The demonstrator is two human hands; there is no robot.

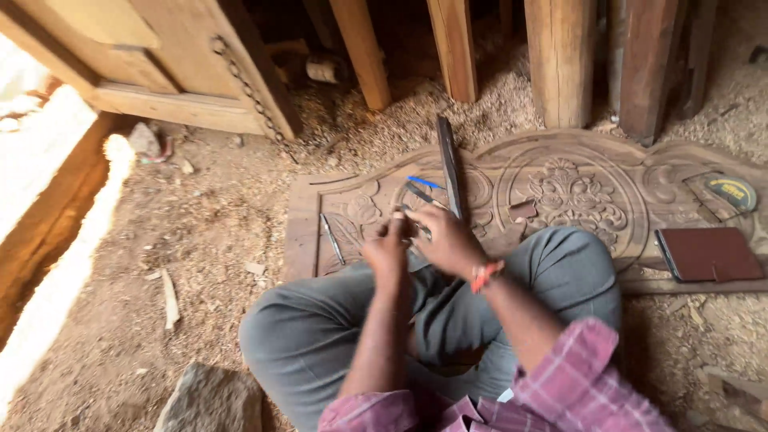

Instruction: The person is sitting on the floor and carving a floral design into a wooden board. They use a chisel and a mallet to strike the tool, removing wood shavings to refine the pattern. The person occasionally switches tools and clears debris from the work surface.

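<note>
I sit cross-legged on sawdust in front of a carved wooden panel (576,192) with floral relief. My left hand (388,250) and my right hand (450,240), which has an orange band at the wrist, meet over the panel's left part, fingers curled and blurred. A thin metal chisel (422,193) slants out from the top of my right hand. Whether my left hand grips anything is unclear. A long dark flat metal bar (449,164) lies just beyond my hands, beside a blue pen (424,182). Another slim chisel (332,238) lies to the left of my left hand.
A brown notebook (709,254) and a yellow tape measure (731,192) rest on the panel's right end. Wooden posts (560,60) stand behind it, and a door frame with a chain (248,88) is at the far left. A stone (210,400) sits by my left knee.
</note>
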